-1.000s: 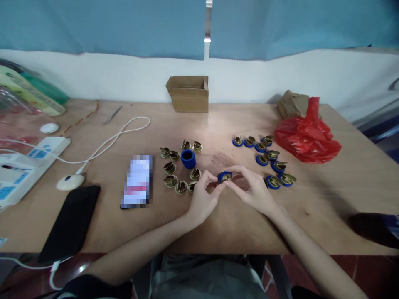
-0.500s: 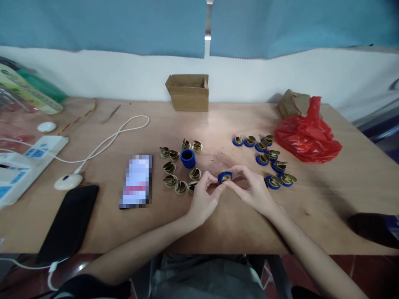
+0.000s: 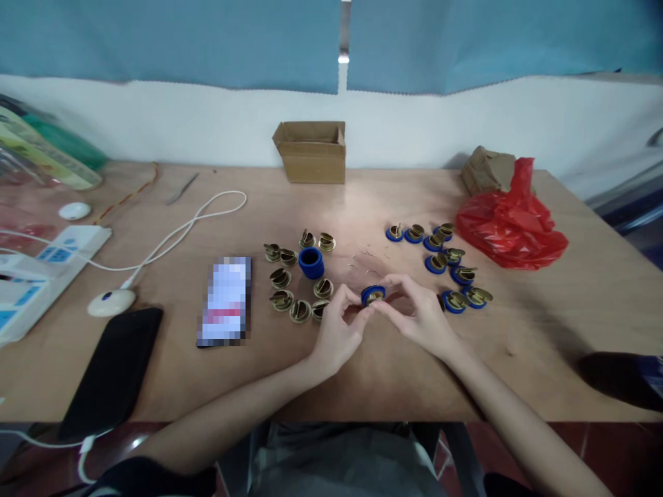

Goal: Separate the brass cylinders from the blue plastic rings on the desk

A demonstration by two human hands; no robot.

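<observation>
My left hand (image 3: 338, 326) and my right hand (image 3: 420, 312) meet over the middle of the wooden table (image 3: 362, 373), fingertips pinched on one small blue ring with a brass piece (image 3: 373, 295) in it. Just left of my hands lie several loose brass pieces (image 3: 282, 278) around a stack of blue rings (image 3: 311, 263). To the right lie several brass pieces set in blue rings (image 3: 456, 266). A few thin wire bits (image 3: 362, 254) are scattered behind my hands.
A small open cardboard box (image 3: 311, 152) stands at the back. A red plastic bag (image 3: 510, 224) lies at the right by brown paper (image 3: 487, 171). Two phones (image 3: 225, 300) (image 3: 117, 369), a white cable (image 3: 176, 235), a power strip (image 3: 36, 276) and tweezers (image 3: 182, 188) are at the left.
</observation>
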